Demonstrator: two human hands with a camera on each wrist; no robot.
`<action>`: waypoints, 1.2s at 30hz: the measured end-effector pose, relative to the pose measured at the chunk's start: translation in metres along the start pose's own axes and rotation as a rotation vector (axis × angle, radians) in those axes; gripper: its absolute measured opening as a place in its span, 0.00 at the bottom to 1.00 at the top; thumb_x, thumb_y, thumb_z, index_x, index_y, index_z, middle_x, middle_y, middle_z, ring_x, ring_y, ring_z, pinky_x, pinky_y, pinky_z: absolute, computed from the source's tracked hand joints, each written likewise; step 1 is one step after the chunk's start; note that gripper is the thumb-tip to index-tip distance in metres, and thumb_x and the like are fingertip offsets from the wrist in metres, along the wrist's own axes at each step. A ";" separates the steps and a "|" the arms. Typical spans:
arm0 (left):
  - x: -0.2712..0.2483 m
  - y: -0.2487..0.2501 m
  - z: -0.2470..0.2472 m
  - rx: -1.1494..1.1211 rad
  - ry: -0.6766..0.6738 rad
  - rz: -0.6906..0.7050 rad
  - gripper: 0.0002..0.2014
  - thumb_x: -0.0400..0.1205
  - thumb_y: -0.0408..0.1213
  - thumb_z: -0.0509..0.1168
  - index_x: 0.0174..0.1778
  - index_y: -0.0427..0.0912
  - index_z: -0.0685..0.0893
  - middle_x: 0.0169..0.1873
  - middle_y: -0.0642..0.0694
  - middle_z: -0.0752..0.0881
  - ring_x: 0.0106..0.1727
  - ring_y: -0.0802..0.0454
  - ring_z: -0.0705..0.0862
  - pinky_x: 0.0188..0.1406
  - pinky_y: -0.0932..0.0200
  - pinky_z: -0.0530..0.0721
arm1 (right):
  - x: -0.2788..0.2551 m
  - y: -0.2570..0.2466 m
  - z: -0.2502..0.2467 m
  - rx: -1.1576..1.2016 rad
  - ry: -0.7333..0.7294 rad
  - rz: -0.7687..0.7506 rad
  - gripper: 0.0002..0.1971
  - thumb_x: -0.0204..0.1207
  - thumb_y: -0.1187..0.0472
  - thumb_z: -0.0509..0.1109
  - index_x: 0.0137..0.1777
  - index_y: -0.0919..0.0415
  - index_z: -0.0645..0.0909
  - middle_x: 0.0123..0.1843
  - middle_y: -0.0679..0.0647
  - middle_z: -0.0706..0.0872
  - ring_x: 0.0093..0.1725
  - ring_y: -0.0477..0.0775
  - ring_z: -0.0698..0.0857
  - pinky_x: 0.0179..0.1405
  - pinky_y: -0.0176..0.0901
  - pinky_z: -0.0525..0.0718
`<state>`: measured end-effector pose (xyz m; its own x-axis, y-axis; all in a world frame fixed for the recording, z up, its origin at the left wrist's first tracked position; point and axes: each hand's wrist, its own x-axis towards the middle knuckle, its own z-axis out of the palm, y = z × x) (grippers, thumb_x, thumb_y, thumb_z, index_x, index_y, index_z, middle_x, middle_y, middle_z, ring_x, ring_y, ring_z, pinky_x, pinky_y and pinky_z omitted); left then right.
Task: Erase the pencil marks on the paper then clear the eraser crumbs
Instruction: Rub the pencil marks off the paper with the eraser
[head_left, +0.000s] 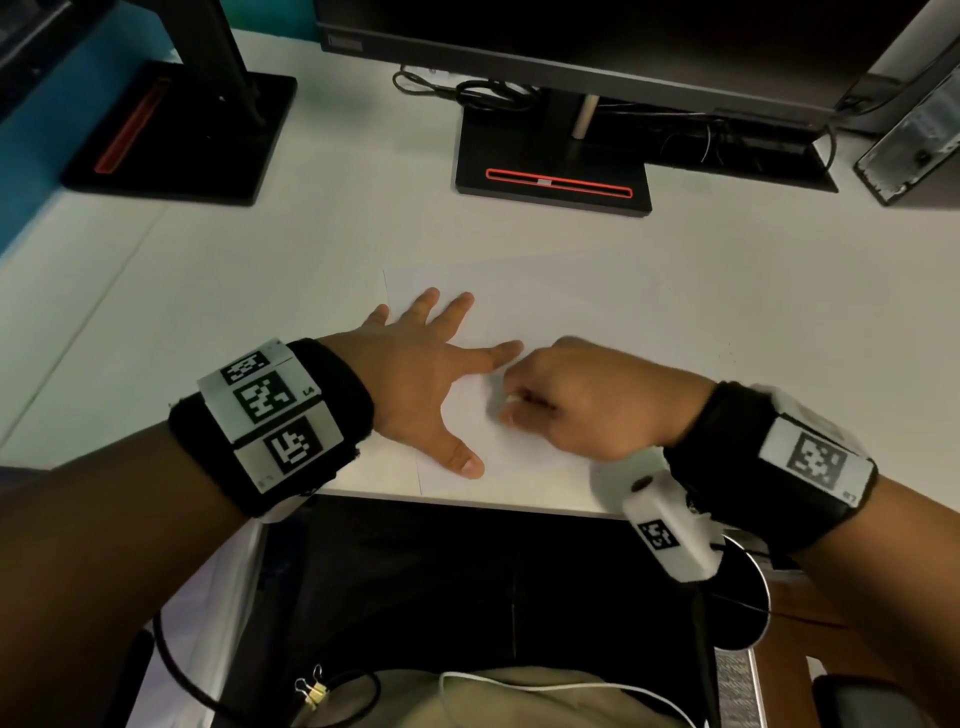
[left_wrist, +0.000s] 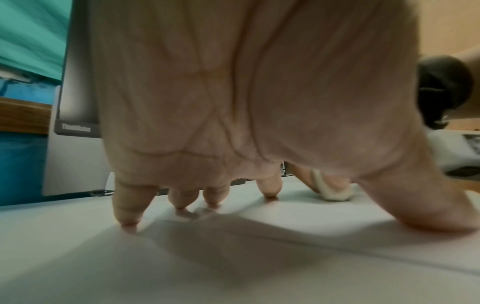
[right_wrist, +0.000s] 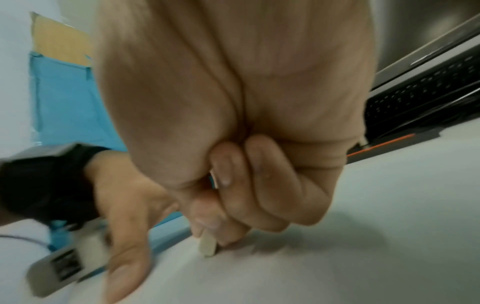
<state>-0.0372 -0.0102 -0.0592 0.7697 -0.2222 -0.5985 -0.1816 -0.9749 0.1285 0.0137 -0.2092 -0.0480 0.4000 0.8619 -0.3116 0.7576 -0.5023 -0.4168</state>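
Note:
A white sheet of paper (head_left: 571, 312) lies on the white desk near its front edge. My left hand (head_left: 431, 364) presses flat on the paper's left part, fingers spread and straight (left_wrist: 270, 187). My right hand (head_left: 524, 400) is curled just right of the left thumb and index finger, pinching a small off-white eraser (right_wrist: 207, 245) whose lower end touches the paper. The eraser (left_wrist: 332, 191) also shows in the left wrist view, pressed to the sheet. I make out no pencil marks or crumbs; the sheet looks blank from here.
A monitor stand (head_left: 553, 171) with a red slot sits beyond the paper, a second stand (head_left: 176, 130) at far left. Cables (head_left: 467, 93) trail behind. A grey computer case (head_left: 914, 150) stands at far right. The desk's front edge (head_left: 467, 501) runs just under my wrists.

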 end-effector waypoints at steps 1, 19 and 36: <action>0.000 0.001 0.000 0.000 0.000 0.000 0.61 0.62 0.81 0.68 0.79 0.80 0.29 0.85 0.47 0.24 0.86 0.41 0.26 0.84 0.26 0.41 | -0.003 -0.002 0.002 0.007 -0.040 -0.008 0.20 0.87 0.52 0.64 0.31 0.51 0.71 0.25 0.47 0.74 0.28 0.43 0.76 0.31 0.34 0.68; 0.000 0.001 0.000 -0.007 -0.002 -0.001 0.61 0.62 0.82 0.68 0.79 0.81 0.29 0.85 0.48 0.24 0.86 0.42 0.25 0.85 0.28 0.40 | -0.006 -0.004 0.000 0.012 -0.070 0.000 0.20 0.86 0.53 0.65 0.30 0.46 0.71 0.24 0.44 0.76 0.29 0.40 0.77 0.32 0.32 0.69; -0.002 0.000 0.000 0.004 -0.010 0.000 0.60 0.62 0.82 0.67 0.81 0.79 0.33 0.85 0.48 0.23 0.85 0.43 0.24 0.85 0.30 0.38 | 0.010 0.004 -0.016 -0.029 -0.054 0.034 0.13 0.86 0.53 0.64 0.41 0.57 0.82 0.31 0.47 0.81 0.32 0.44 0.79 0.37 0.40 0.72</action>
<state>-0.0382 -0.0094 -0.0578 0.7637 -0.2219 -0.6062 -0.1837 -0.9750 0.1254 0.0285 -0.2013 -0.0394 0.3981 0.8389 -0.3712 0.7589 -0.5285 -0.3805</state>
